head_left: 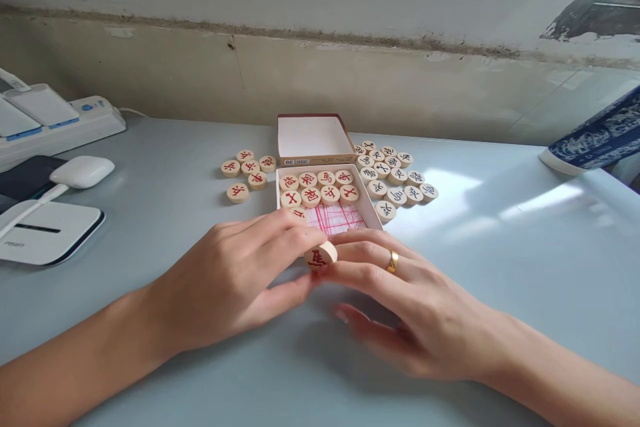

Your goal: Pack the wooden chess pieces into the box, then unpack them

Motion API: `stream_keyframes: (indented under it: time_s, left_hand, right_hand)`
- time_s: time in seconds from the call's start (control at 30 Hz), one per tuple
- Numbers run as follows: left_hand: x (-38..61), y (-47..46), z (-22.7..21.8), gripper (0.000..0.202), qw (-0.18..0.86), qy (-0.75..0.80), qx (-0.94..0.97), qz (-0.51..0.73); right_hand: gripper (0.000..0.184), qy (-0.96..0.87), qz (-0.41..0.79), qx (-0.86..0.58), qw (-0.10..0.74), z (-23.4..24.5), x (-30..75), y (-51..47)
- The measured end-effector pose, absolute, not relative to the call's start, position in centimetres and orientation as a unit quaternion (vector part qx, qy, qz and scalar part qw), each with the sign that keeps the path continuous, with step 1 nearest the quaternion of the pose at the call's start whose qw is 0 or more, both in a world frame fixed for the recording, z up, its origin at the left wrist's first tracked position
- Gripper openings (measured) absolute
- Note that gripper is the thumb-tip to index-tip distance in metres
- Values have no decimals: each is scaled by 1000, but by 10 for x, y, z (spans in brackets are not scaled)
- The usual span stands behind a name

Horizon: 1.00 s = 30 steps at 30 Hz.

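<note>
My left hand (235, 283) pinches a round wooden chess piece (321, 255) with a red character, tilted on edge at the near side of a small open box (373, 215). My right hand (400, 300), wearing a gold ring, lies beside the piece with fingers stretched out and touching it. The box holds two rows of red-marked pieces (320, 188) over a folded red-lined sheet (334, 218). Several loose red-marked pieces (249, 170) lie to the left of the box. A cluster of black-marked pieces (395, 177) lies to its right.
The box lid (313, 138) stands just behind the box. At the far left are a white power strip (55, 121), a white mouse-like device (83, 171) and a white router (47, 232). A blue patterned object (597, 137) lies at the right edge. A wall runs behind the table.
</note>
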State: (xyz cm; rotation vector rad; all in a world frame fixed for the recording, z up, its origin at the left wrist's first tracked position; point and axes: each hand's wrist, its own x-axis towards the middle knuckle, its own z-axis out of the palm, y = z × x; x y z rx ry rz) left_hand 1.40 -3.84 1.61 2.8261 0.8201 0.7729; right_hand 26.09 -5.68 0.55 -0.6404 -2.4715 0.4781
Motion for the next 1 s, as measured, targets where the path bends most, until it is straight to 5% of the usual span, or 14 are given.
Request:
stream_keyframes:
  time_s: [0.6,1.0]
  left_hand:
    - [13,-37,19,19,185,305,880,313]
    - [14,-40,19,18,174,280,883,335]
  right_hand:
    - [43,-921,148,-241,268,4,263,-56]
    - [26,-898,133,-276,316,3,261,-57]
